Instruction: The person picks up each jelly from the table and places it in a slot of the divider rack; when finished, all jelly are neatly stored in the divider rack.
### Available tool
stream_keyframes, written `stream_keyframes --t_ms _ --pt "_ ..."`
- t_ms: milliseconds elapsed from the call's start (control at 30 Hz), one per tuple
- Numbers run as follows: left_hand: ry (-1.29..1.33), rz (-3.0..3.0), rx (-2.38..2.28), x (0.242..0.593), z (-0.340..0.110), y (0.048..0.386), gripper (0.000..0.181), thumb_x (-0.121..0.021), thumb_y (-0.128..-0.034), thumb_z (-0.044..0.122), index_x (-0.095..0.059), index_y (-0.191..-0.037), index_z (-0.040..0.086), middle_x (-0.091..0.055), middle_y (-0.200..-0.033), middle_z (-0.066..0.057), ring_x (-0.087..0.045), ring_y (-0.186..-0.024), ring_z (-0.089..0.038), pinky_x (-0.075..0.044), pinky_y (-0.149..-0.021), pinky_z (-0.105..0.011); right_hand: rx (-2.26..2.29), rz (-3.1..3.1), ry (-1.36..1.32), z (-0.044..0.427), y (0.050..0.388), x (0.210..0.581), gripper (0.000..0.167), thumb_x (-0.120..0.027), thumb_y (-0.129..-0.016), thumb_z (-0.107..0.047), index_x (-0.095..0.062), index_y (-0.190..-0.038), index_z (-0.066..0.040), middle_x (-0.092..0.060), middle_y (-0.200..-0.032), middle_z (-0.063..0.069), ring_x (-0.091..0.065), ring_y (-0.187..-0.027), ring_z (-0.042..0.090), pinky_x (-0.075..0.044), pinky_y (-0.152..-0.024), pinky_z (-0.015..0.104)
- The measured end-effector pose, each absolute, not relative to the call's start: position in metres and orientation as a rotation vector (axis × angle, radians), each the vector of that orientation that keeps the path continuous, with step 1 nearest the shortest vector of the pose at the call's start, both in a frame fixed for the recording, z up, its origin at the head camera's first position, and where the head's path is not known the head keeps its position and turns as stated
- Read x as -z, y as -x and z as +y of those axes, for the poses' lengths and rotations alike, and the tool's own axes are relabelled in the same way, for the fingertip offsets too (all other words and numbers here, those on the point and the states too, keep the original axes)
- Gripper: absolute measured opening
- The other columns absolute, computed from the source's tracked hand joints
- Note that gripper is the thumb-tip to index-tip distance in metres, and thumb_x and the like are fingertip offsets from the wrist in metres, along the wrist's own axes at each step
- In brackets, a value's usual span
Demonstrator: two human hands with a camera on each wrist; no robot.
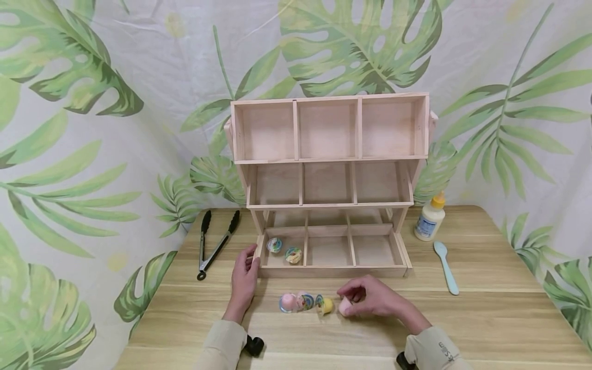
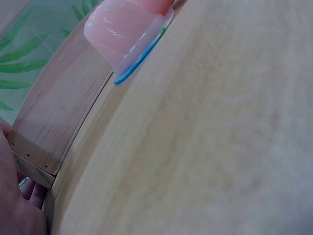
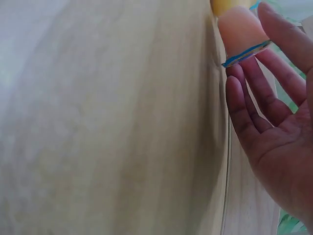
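My right hand pinches a pink jelly cup between thumb and fingers, low over the table; in the right wrist view, the jelly cup shows its blue-rimmed lid against the fingers. Left of it are a yellow jelly cup on its side and two pink ones, a left one and a right one. My left hand holds the front left corner of the wooden rack's bottom drawer. Two jelly cups, one farther back and one nearer, lie in that drawer's left compartment.
The tiered wooden rack has two upper rows of three compartments. Black-tipped tongs lie to its left. A glue bottle with a yellow cap and a light blue spoon are at right. A leaf-print cloth hangs behind the table.
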State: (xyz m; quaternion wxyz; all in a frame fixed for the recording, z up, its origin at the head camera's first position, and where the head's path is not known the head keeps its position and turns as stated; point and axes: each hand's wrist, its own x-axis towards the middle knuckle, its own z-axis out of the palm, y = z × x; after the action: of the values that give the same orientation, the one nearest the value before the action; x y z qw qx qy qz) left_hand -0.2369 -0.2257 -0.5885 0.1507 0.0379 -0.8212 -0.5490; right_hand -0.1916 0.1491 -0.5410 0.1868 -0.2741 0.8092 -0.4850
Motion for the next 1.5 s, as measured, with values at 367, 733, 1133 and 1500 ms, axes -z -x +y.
stream_keyframes --t_ms 367,733,1133,1500 --pt "-0.105 -2.357 1.582 0.586 -0.225 0.237 0.040 -0.054 -0.1075 0.019 -0.054 -0.148 0.014 -0.058 -0.138 -0.013 -0.060 -0.119 -0.028 -0.047 -0.096 -0.028 1.430 2.359 0.788 0.144 0.195 0.531 0.044 -0.087 -0.083 -0.022 -0.074 -0.120 -0.002 -0.076 -0.111 0.007 -0.068 -0.093 0.011 -0.059 -0.087 0.033" --pt "-0.098 -2.352 1.598 0.586 -0.226 0.236 0.041 -0.055 -0.1067 0.017 -0.054 -0.147 0.013 -0.058 -0.139 -0.014 -0.061 -0.118 -0.029 -0.049 -0.096 -0.032 1.495 2.385 0.750 0.141 0.196 0.524 0.046 -0.086 -0.085 -0.022 -0.072 -0.121 0.002 -0.075 -0.108 0.010 -0.068 -0.094 0.015 -0.058 -0.084 0.028" --pt "-0.120 -2.375 1.611 0.586 -0.226 0.236 0.041 -0.054 -0.1075 0.018 -0.052 -0.148 0.015 -0.057 -0.139 -0.011 -0.060 -0.120 -0.026 -0.049 -0.098 -0.034 1.580 2.397 0.672 0.138 0.202 0.520 0.048 -0.087 -0.084 -0.021 -0.071 -0.122 0.004 -0.072 -0.110 0.013 -0.069 -0.095 0.018 -0.059 -0.083 0.026" --pt "-0.098 -2.340 1.551 0.587 -0.224 0.236 0.040 -0.054 -0.1068 0.016 -0.055 -0.147 0.011 -0.060 -0.137 -0.014 -0.062 -0.116 -0.028 -0.050 -0.094 -0.028 1.633 2.457 0.659 0.134 0.216 0.506 0.043 -0.086 -0.085 -0.024 -0.074 -0.121 -0.004 -0.072 -0.113 0.012 -0.068 -0.100 0.017 -0.059 -0.085 0.027"
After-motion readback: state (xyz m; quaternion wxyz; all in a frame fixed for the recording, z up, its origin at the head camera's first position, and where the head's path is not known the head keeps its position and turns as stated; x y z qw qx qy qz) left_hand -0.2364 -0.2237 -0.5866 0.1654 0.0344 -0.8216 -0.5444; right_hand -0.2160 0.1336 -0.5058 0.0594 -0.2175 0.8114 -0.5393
